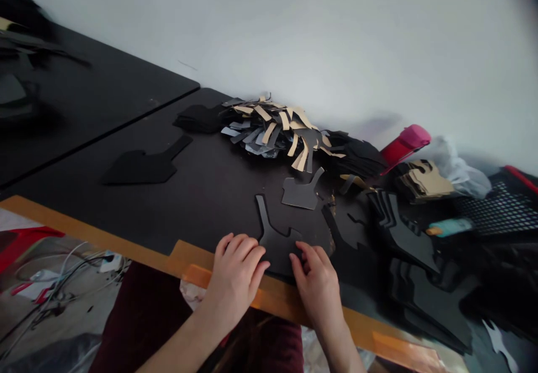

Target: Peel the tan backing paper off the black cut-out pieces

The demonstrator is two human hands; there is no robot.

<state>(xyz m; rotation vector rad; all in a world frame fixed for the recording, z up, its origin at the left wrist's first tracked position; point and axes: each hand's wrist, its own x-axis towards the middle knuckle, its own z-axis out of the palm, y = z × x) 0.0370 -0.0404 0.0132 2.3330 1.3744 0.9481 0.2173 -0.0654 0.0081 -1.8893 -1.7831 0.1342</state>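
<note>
A dark cut-out piece [275,241] with a narrow stem lies flat near the front edge of the black table [202,193]. My left hand [235,277] rests on its left side, fingers spread and pressing down. My right hand [317,286] touches its right side with the fingertips. A smaller grey cut-out piece [301,192] lies just beyond it. Neither hand lifts anything.
A heap of tan and grey strips [273,129] sits by the white wall. A black shape [145,165] lies at the left. Stacked dark cut-outs [403,233], a red-pink object [406,143], tan pieces [424,181] and a black mesh basket [496,210] crowd the right. Cables lie on the floor [63,277].
</note>
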